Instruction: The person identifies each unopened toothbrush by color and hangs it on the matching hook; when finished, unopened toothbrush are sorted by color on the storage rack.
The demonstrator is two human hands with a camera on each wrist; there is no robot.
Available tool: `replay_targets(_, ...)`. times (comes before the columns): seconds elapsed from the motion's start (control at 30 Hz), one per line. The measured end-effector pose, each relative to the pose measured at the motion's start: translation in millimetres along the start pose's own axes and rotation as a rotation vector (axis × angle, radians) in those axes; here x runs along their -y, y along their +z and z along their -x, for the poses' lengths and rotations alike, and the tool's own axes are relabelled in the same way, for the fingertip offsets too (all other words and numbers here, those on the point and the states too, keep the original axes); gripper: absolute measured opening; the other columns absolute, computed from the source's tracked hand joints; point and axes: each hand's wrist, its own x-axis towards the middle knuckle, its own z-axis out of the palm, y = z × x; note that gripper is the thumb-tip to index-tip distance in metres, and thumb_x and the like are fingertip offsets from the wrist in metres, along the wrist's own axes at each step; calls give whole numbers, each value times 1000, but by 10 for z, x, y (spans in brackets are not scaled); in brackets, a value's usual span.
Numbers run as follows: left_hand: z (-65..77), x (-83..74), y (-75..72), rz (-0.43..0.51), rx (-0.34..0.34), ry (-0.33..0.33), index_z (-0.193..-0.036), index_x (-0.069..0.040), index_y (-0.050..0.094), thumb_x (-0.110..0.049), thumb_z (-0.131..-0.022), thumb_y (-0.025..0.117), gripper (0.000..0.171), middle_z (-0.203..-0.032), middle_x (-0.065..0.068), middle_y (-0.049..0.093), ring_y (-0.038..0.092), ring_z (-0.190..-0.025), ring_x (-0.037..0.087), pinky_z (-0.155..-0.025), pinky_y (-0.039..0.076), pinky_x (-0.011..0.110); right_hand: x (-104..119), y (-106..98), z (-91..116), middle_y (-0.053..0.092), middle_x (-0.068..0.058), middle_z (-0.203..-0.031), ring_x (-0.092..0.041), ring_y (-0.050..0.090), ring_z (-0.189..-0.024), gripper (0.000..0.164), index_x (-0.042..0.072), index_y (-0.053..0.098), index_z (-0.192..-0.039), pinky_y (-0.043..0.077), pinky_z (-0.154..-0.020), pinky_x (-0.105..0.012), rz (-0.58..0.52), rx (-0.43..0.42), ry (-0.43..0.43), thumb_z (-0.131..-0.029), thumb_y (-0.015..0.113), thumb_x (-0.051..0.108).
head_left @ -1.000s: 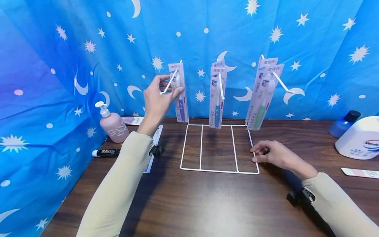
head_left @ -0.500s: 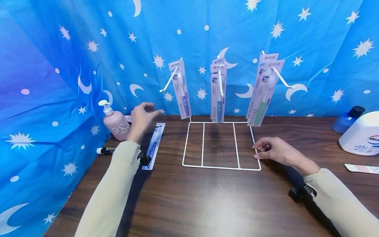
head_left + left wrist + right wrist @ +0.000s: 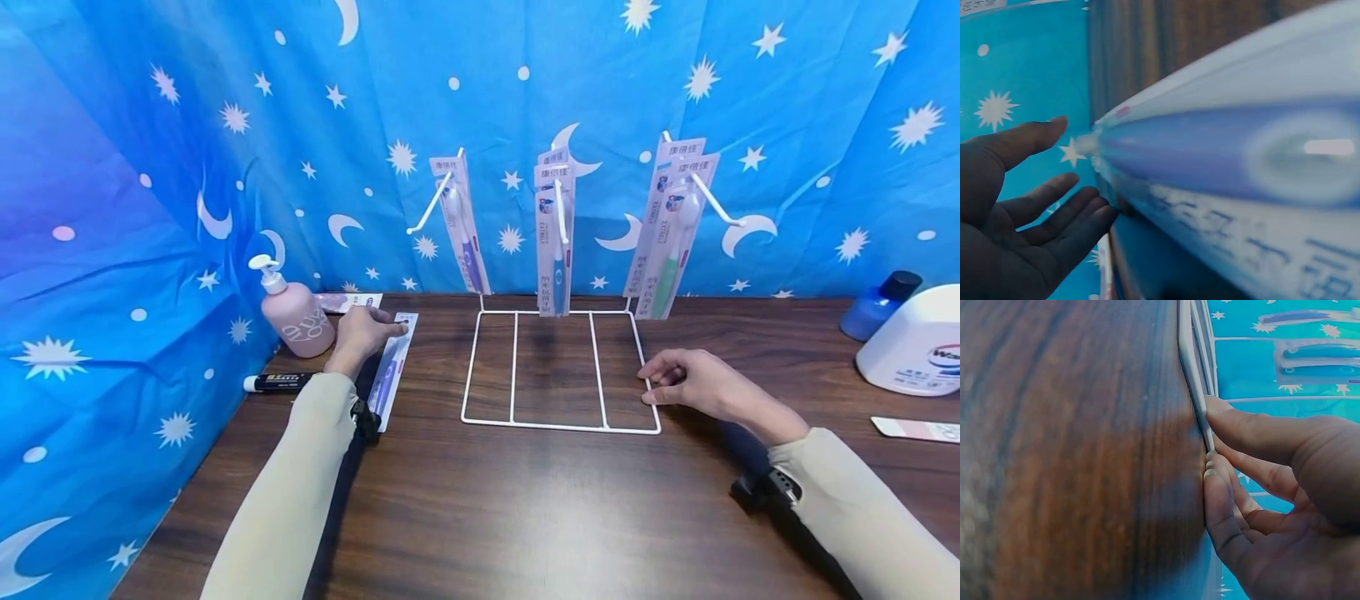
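Observation:
In the head view, my left hand (image 3: 363,337) is low over the table at the top end of a packaged purple toothbrush (image 3: 387,379). The left wrist view has its thumb and fingers (image 3: 1047,139) spread apart around the package's far end. My right hand (image 3: 697,383) pinches the right base wire of a white wire display rack (image 3: 555,427) between thumb and fingertips. From the rack's left hook hangs another packaged purple toothbrush (image 3: 467,237). Packaged blue toothbrushes (image 3: 557,258) hang on the middle hook, and green ones (image 3: 667,267) on the right.
A pink pump bottle (image 3: 297,317), a black tube (image 3: 277,382) and a flat package (image 3: 360,301) lie around the left hand. To the right are a blue bottle (image 3: 873,312), a white bottle (image 3: 911,358) and a flat pale strip (image 3: 918,429). A starry blue curtain (image 3: 480,108) stands behind.
My left hand has let go of the purple toothbrush package on the left hook and moved down and left to the one on the table. The right hand keeps its place.

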Motion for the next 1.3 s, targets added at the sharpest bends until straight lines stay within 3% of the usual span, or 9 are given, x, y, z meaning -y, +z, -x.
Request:
replay_targets(0.13, 2, 25, 39, -47, -20, -19, -102, -2, 73, -28, -81, 78, 34, -104, 15, 67, 58, -90, 28, -76, 48, 39, -7, 1, 6, 64, 0, -84, -18, 55, -76, 29, 5, 70, -102, 45, -68, -28, -21, 3, -3, -80, 80, 20)
replay_targets(0.3, 31, 19, 85, -137, -40, 10, -90, -3, 76, -28, -80, 79, 27, -91, 12, 71, 58, -85, 27, -71, 45, 38, -6, 5, 20, 64, 0, -83, -18, 55, -75, 29, 4, 69, -103, 45, -66, -26, -36, 2, -15, -80, 80, 19)
replay_targets(0.63, 129, -72, 147, -179, -95, 65, -89, -4, 76, -24, -84, 73, 20, -93, 11, 71, 63, -90, 29, -79, 48, 43, -19, 23, 25, 63, 0, -83, -17, 56, -76, 29, 4, 69, -103, 46, -67, -26, -41, 15, -21, -80, 79, 18)
replay_targets(0.87, 299, -213, 58, -108, -115, 86, -88, -6, 75, -29, -84, 73, 23, -91, 9, 70, 60, -87, 27, -74, 45, 41, -26, -3, 24, 63, 0, -82, -17, 56, -76, 29, 4, 69, -103, 46, -67, -26, -31, 3, -19, -80, 80, 18)
replay_targets(1.03, 439, -341, -31, -23, -200, 166, -91, -7, 73, -29, -83, 74, 23, -90, 9, 69, 59, -82, 26, -70, 44, 38, -32, -15, 21, 63, 0, -84, -18, 55, -77, 29, 4, 69, -103, 46, -68, -26, -40, 12, -7, -81, 79, 20)
replay_targets(1.3, 709, -628, -317, 215, -271, 244, -119, -5, 64, -26, -82, 76, 44, -99, 12, 72, 68, -90, 25, -76, 49, 39, -18, 8, 16, 63, 0, -84, -18, 54, -77, 29, 5, 69, -103, 45, -68, -26, -34, 8, -8, -80, 80, 20)
